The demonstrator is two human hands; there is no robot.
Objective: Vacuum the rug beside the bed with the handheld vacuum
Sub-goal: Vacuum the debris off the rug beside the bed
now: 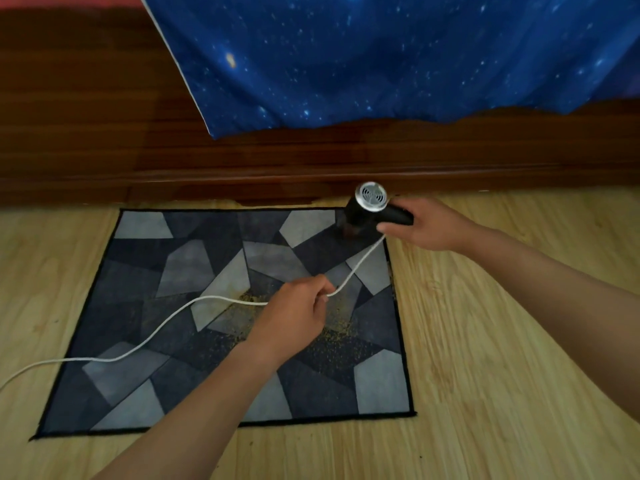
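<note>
A grey and dark-blue patchwork rug (145,306) lies on the wooden floor beside the bed. Yellowish crumbs (343,327) are scattered over its middle right. A black handheld vacuum (367,209) with a silver vented rear stands nozzle-down on the rug's far right corner. My right hand (429,225) grips its handle. A white cord (149,337) runs from the handle across the rug and off to the left. My left hand (298,311) pinches this cord above the rug's middle.
The dark wooden bed frame (311,161) runs along the far edge of the rug. A blue starry sheet (381,57) hangs over it. Light wood floor (502,341) surrounds the rug on the left, right and near sides.
</note>
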